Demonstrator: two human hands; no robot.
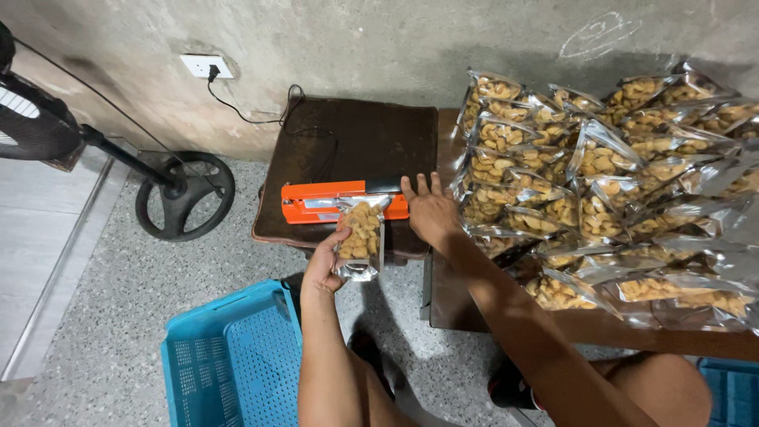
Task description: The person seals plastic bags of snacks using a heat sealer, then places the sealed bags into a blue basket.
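My left hand (322, 265) grips clear pouch of cashews (361, 237) from below, fingers wrapped round its lower side. Pouch upright, top edge laid in orange heat sealer (312, 204). My right hand (431, 212) flat on sealer's right end, fingers spread, holding nothing. Sealer sits on dark brown stool (371, 142), cord running to wall socket (207, 66). Heap of filled pouches (609, 182) on low table at right. Blue plastic crate (229, 360) on floor beside my left forearm.

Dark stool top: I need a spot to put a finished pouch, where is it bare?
Bare behind the orange sealer, up to the black cord by the wall. The low table to the right is crowded with filled pouches.
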